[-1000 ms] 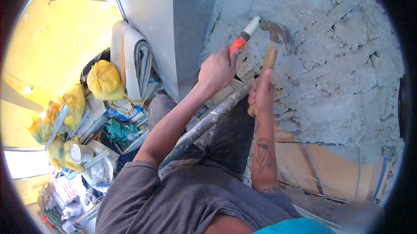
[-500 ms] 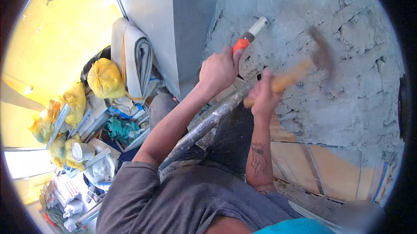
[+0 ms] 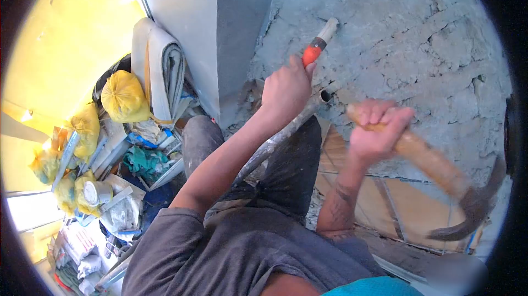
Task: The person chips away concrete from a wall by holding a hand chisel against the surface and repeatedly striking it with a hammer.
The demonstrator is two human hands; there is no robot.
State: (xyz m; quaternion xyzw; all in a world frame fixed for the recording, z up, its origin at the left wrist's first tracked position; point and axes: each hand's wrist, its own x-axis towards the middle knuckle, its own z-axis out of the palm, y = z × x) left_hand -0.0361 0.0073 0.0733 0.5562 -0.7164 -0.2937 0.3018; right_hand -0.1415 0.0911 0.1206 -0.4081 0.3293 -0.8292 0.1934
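My left hand (image 3: 287, 88) is closed around an orange-handled tool (image 3: 312, 56). It has a dark collar and a narrow pale end that lies over the rough grey wall (image 3: 396, 70); whether it touches cannot be made out. My right hand (image 3: 379, 132) grips a hammer (image 3: 432, 164) near the end of its wooden handle. The hammer's dark, curved metal head hangs low at the right, blurred by motion. Between the hands, the open end of a paint-spotted metal pipe (image 3: 291, 125) stands close to the wall.
At the left lie yellow bags (image 3: 125, 97), a rolled grey mat (image 3: 159, 70), a white bucket (image 3: 98, 192) and mixed debris. A smooth grey pillar (image 3: 242, 37) rises beside the wall. Brown tiles (image 3: 379, 202) cover the wall's lower part at the right.
My right hand has swung the hammer down and to the right, away from the wall's middle. My left hand with the orange-handled tool has shifted slightly right.
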